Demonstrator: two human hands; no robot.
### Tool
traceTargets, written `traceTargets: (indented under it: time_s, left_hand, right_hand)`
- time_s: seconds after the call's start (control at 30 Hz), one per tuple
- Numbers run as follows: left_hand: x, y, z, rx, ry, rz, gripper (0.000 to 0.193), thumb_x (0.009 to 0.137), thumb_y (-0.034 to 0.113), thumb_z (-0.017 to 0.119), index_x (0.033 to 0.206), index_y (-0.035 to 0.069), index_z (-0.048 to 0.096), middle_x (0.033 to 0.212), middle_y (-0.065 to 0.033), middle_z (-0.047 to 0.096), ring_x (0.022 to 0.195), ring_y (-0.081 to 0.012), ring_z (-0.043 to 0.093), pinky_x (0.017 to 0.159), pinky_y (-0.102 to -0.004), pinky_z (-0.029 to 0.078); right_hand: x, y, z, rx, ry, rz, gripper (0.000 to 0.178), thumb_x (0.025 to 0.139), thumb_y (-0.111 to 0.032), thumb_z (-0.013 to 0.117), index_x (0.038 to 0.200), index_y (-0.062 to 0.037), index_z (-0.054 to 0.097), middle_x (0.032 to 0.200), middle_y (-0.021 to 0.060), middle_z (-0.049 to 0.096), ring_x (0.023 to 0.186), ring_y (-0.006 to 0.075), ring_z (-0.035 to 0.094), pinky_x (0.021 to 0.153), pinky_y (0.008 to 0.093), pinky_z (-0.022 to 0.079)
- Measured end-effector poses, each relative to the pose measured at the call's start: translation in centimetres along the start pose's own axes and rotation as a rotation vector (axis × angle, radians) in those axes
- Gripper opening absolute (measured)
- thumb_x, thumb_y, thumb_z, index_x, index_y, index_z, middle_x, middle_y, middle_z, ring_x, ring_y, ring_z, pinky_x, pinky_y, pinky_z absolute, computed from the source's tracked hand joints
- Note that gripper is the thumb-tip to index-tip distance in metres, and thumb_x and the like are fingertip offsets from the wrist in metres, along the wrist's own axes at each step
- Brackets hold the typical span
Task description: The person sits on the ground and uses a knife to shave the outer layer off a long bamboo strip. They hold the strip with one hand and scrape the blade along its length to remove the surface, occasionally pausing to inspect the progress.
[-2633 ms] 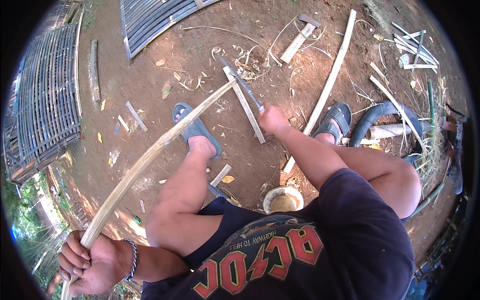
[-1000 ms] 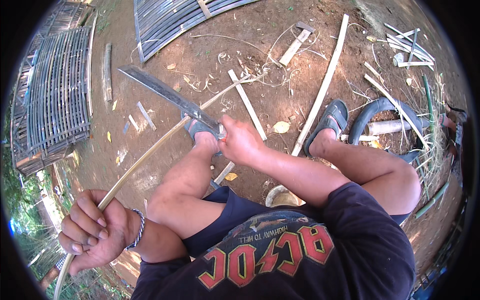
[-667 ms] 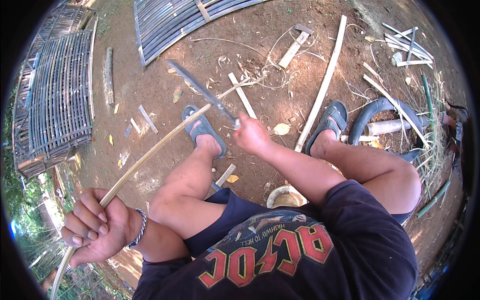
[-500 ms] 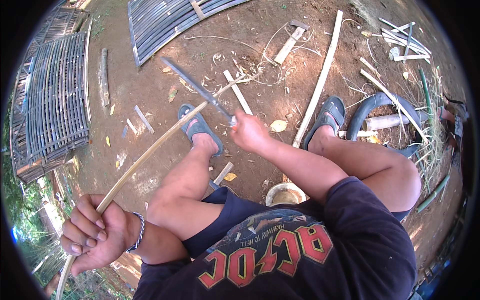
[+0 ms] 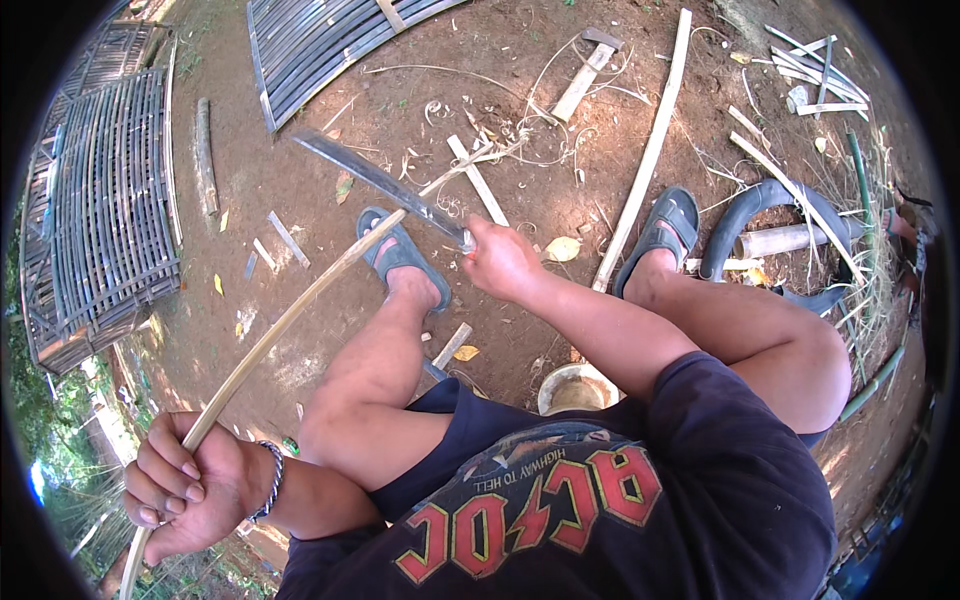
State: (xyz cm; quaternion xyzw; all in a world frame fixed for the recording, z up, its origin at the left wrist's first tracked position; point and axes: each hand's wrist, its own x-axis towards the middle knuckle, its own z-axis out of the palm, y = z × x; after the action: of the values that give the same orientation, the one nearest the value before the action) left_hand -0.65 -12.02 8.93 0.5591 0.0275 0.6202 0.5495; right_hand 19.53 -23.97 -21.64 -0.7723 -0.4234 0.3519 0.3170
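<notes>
The long bamboo strip (image 5: 300, 310) runs on a slant across the bare earth ground (image 5: 300, 200), from the lower left, where the left hand (image 5: 185, 485) is wrapped closed around its near end, up and to the right toward the blue sandal (image 5: 400, 255) on the left foot. Its long axis points away from that grip and slightly across the body, so the far end lies well forward, close to where the blade works. The right hand (image 5: 500, 262) is closed around the handle of a long machete (image 5: 385, 185), whose blade reaches up and to the left from the grip, tilted across the strip's far part; blade and strip meet, or come very near to meeting, just above the sandal, though whether the edge actually bites the bamboo cannot be told from here. So the strip's working end is nearer the right hand, while the left hand holds the tail end well apart, low beside the left knee. The blade's axis crosses the strip's axis at a sharp angle rather than lying along it. About the feet lie a pale bamboo slat (image 5: 645, 160) running up toward the top edge of the ground, short offcuts and curled shavings, a wooden mallet (image 5: 585, 75), a small bowl (image 5: 575, 385) between the knees, and woven bamboo panels (image 5: 100, 200) toward the left edge.
</notes>
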Motion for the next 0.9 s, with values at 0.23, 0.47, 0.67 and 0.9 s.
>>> traceTargets:
  time_s: [0.23,0.47,0.67,0.9]
  left_hand:
    - [0.5,-0.5,0.1,-0.005,0.017,-0.023,0.057,0.087,0.064,0.055,0.07,0.01,0.058,0.052,0.0046,0.046,0.042,-0.0067,0.042,0.048,-0.0218,0.033]
    - [1.3,-0.2,-1.1,-0.002,0.019,-0.052,0.06,0.089,0.066,0.052,0.07,0.009,0.057,0.052,0.0042,0.046,0.043,-0.007,0.043,0.048,-0.0214,0.034]
    - [1.6,-0.3,-1.0,0.042,0.051,-0.023,0.062,0.09,0.068,0.047,0.068,0.011,0.055,0.051,0.0047,0.045,0.04,-0.007,0.04,0.046,-0.0212,0.033]
    - [2.4,-0.5,-1.5,0.041,0.14,-0.036,0.078,0.084,0.084,0.031,0.061,0.011,0.049,0.046,0.0045,0.043,0.035,-0.0065,0.039,0.041,-0.0196,0.031]
  right_hand:
    - [2.6,6.0,0.8,-0.01,0.02,0.301,0.026,0.085,-0.015,0.059,0.107,-0.0012,0.054,0.097,0.0218,0.068,0.094,0.0392,0.066,0.085,0.0483,0.052]
    - [3.3,5.6,1.4,0.071,0.058,0.214,0.029,0.082,-0.014,0.061,0.105,0.0006,0.054,0.091,0.0252,0.066,0.088,0.0429,0.065,0.082,0.0497,0.051]
    - [5.4,8.9,1.5,-0.002,-0.002,0.374,0.031,0.082,-0.016,0.062,0.109,-0.002,0.055,0.098,0.0234,0.067,0.096,0.0404,0.065,0.086,0.0478,0.051]
    - [6.5,11.4,1.0,0.028,-0.053,0.484,0.032,0.086,-0.016,0.058,0.115,-0.0021,0.056,0.109,0.0253,0.065,0.105,0.0387,0.063,0.092,0.0449,0.05]
